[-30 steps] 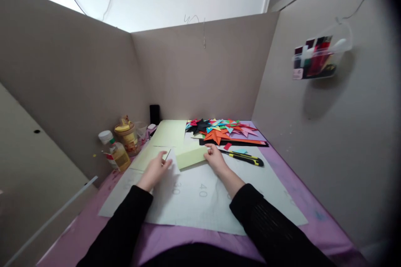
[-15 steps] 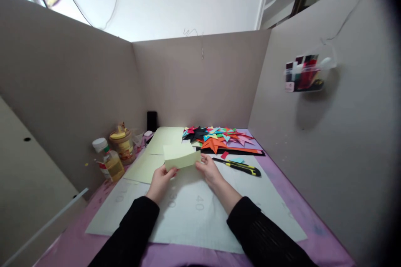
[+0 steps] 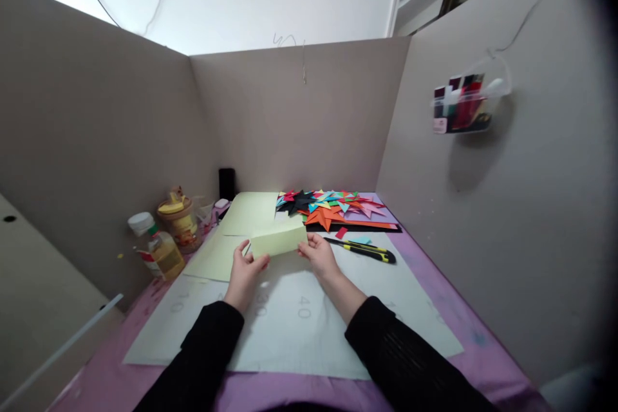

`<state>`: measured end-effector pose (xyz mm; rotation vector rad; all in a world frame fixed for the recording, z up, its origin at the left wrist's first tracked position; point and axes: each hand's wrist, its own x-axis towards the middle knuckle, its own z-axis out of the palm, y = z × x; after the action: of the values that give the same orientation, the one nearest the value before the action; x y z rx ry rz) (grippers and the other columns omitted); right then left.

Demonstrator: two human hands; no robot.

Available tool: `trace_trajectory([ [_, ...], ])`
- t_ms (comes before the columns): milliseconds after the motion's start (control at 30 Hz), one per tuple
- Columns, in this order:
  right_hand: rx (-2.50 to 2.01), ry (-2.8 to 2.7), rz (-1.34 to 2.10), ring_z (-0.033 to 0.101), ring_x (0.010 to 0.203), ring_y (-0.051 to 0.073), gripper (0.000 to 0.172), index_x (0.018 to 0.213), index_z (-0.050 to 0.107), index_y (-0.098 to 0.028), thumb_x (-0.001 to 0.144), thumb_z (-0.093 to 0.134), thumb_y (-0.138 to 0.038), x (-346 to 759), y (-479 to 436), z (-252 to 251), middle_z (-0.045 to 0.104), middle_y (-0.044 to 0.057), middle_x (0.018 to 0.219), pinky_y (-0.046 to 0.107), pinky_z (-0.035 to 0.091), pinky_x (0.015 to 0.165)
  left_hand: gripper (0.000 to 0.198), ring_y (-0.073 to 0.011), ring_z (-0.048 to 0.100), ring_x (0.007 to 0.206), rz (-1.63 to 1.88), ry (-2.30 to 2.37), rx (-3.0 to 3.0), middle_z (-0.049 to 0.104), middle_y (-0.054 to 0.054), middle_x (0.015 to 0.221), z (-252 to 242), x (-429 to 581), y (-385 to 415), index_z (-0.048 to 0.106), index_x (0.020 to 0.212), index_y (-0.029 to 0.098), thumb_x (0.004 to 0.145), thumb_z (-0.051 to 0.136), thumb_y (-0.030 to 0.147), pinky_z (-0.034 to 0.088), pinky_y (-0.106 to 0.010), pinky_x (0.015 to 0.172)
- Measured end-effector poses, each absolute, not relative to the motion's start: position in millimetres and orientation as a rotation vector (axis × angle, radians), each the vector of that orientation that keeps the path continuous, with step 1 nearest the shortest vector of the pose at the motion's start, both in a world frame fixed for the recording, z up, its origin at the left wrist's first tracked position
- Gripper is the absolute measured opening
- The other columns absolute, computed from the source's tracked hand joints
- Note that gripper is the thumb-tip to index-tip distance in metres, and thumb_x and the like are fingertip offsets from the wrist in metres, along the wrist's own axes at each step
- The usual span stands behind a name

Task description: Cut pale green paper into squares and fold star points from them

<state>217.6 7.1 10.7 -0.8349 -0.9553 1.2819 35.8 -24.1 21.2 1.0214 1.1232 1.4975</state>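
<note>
Fingers (image 3: 261, 262) of both hands clamped on the folded pale-green paper (image 3: 279, 241), one hand per end.
Left hand (image 3: 245, 270) pinches the left end, right hand (image 3: 318, 256) the right end; the paper is held just above the white cutting mat (image 3: 309, 341), near the utility knife (image 3: 363, 250). The sheet is judged light, thin, limp and easily creased: grip at the short ends, close to the fold, with light pressure.

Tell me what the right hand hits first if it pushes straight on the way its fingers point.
The right hand pinches the folded pale green paper, so that comes first. Past it, probably the flat green sheet on the table; depth is unclear. The utility knife lies off that line.
</note>
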Motion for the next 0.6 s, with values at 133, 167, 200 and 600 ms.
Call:
trace_trajectory([
  [133,-0.813,-1.02,1.29,0.055,0.054,0.011,0.029,0.081,0.06,-0.017,0.059,0.072,-0.03,219,7,11,0.064,0.0,0.066,0.024,0.043,0.055,0.052,-0.0117,0.059,0.06,1.284,1.01,1.051,0.063,-0.003,0.074,22,35,-25,0.052,0.103,0.011,0.06,0.077,0.026,0.043,-0.02,0.054],
  [167,-0.798,-0.994,1.306,0.055,0.054,0.011,0.031,0.083,0.059,-0.017,0.058,0.073,-0.03,219,6,12,0.064,0.0,0.066,0.024,0.043,0.055,0.046,-0.0113,0.058,0.058,1.268,1.028,1.08,0.063,-0.003,0.071,21,36,-25,0.055,0.097,0.009,0.06,0.077,0.026,0.042,-0.02,0.052],
  [200,-0.778,-0.943,1.324,0.055,0.055,0.011,0.034,0.085,0.059,-0.018,0.057,0.074,-0.03,217,5,13,0.064,-0.001,0.067,0.025,0.044,0.056,0.042,-0.011,0.057,0.056,1.282,1.063,1.102,0.063,-0.003,0.068,20,37,-24,0.057,0.093,0.009,0.061,0.076,0.027,0.041,-0.019,0.05],
  [600,-0.833,-0.846,1.5,0.043,0.045,0.009,0.029,0.058,0.06,-0.014,0.05,0.078,-0.035,170,-15,2,0.056,-0.001,0.05,0.024,0.033,0.048,0.034,-0.0161,0.061,0.063,1.483,1.272,1.272,0.07,-0.006,0.075,22,56,-35,0.066,0.087,0.011,0.061,0.075,0.031,0.046,-0.024,0.055],
])
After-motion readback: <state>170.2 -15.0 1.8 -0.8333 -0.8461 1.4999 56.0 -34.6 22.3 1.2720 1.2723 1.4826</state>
